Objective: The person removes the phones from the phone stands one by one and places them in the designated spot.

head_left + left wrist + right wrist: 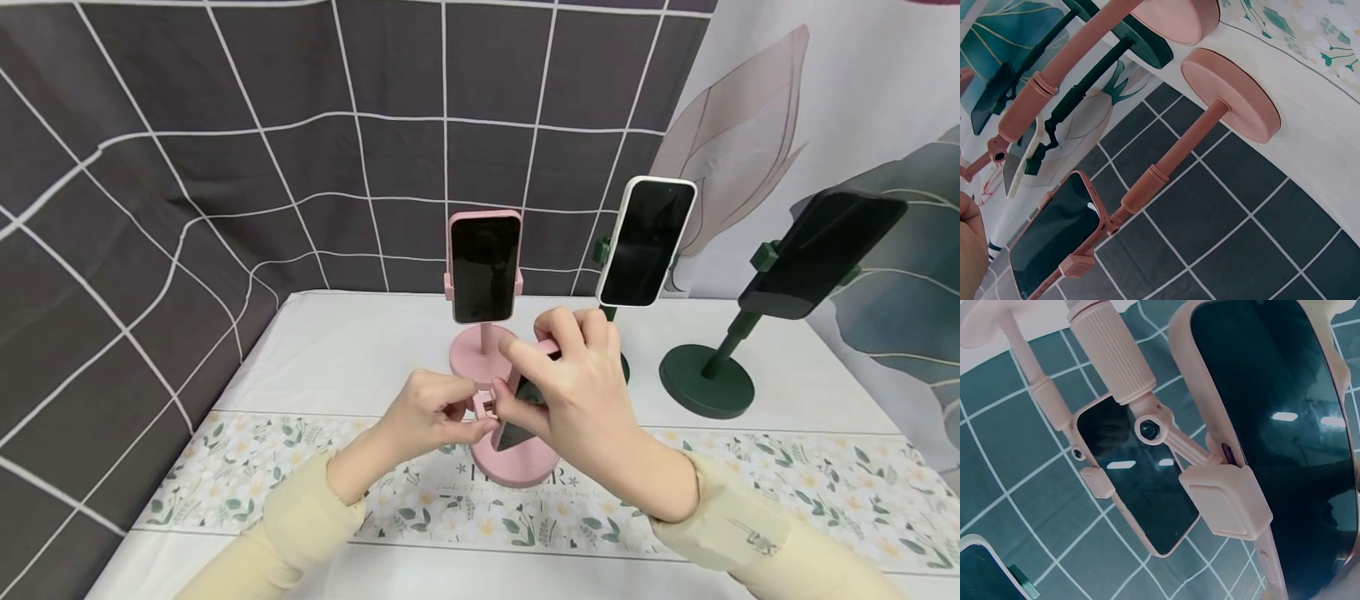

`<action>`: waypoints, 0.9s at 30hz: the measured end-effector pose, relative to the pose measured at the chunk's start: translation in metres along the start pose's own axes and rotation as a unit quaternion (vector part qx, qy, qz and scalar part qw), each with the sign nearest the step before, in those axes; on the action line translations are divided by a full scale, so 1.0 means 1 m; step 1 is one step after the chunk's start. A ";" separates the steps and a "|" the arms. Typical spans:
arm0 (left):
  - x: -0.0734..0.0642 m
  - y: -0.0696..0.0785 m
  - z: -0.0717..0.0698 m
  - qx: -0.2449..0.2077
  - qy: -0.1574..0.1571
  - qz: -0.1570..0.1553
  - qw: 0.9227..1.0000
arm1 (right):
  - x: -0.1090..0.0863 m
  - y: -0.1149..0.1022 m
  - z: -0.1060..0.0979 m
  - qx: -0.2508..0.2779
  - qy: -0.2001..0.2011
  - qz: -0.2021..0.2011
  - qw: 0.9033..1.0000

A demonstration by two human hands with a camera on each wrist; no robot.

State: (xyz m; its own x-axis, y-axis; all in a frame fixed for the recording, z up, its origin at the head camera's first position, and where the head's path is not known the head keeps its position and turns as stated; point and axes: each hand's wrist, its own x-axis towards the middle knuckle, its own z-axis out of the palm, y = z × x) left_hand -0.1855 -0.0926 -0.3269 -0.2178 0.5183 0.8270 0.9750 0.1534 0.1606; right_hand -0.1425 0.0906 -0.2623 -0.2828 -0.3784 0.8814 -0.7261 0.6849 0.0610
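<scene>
A pink phone stand with a round base point(517, 463) stands nearest me on the table. At its pink clamp point(483, 406), my left hand point(431, 410) pinches with thumb and fingertips. My right hand point(583, 379) grips a pink-cased phone point(517, 433) by its edges, tilted, right beside the clamp. In the right wrist view the phone's dark screen point(1279, 444) fills the right side, with a clamp jaw against its near edge. The stand's ribbed collar point(1113, 353) and hinge knob show there too. My fingers cover part of the phone in the head view.
Behind stands another pink stand point(480, 350) bearing a pink-cased phone point(486, 268). To its right a white-cased phone point(648, 242) sits on a green stand, and a dark phone point(822, 250) leans on another green stand point(707, 382). A dark grid cloth point(397, 158) hangs behind.
</scene>
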 end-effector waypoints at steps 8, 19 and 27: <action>0.000 0.002 -0.001 0.017 -0.002 -0.005 1.000 | -0.002 0.002 0.001 0.007 0.013 0.001 1.000; 0.001 0.010 0.003 0.048 0.009 -0.027 0.998 | -0.004 0.005 -0.001 0.021 0.015 0.004 1.000; 0.002 0.018 0.004 0.106 0.007 -0.040 0.994 | -0.003 0.006 -0.002 0.021 0.015 -0.022 0.999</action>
State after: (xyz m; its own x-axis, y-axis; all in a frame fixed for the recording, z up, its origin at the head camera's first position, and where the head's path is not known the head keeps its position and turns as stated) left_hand -0.1680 -0.0856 -0.3244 -0.2925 0.4848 0.8242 0.9230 0.3684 0.1109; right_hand -0.1449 0.0968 -0.2637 -0.2319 -0.3886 0.8918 -0.7632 0.6411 0.0809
